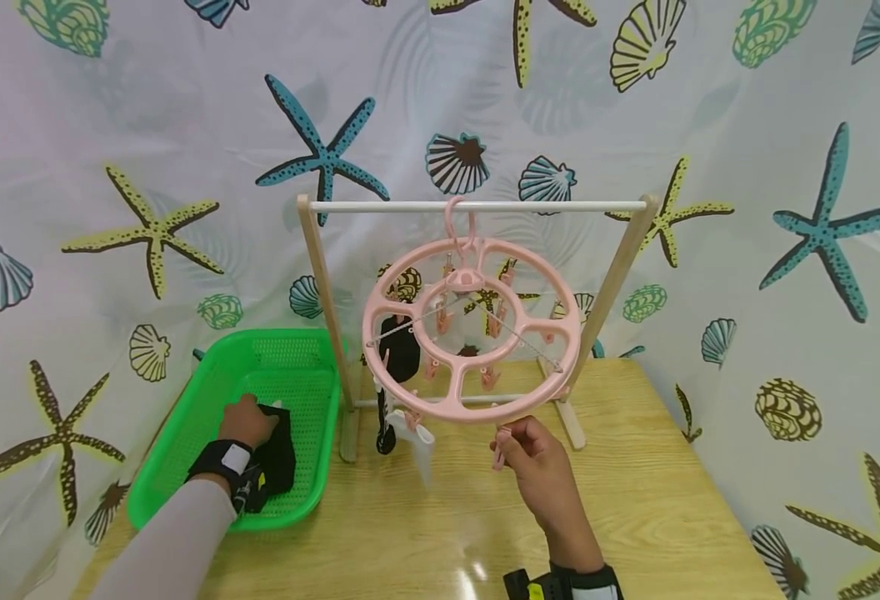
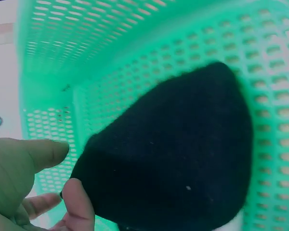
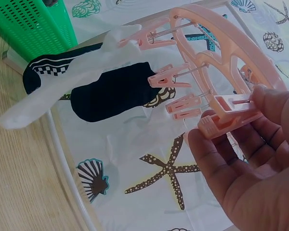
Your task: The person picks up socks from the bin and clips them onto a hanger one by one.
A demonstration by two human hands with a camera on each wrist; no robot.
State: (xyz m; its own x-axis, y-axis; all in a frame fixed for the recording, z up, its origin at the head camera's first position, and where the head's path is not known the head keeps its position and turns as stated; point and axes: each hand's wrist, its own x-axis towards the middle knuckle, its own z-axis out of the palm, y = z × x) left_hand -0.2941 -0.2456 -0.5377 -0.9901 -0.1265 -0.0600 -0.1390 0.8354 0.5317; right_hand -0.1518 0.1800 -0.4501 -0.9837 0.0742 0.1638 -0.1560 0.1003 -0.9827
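Head view: left hand [image 1: 247, 421] reaching into green basket [image 1: 290, 350] at lower left, fingers pinching black sock [image 1: 278, 454]. Right hand [image 1: 537, 467] at lower centre, fingers gripping pink clip [image 1: 499, 447] hanging under pink ring hanger [image 1: 473, 333]. Hanger hanging from wooden rack [image 1: 477, 206] on table [image 1: 635, 500]; black sock and white sock [image 1: 419, 442] dangling at its left edge.

Left wrist view: dark sock filling centre, thumb and finger nipping its lower left edge, basket mesh surrounding.

Right wrist view: clip squeezed at right; hung socks at upper left.
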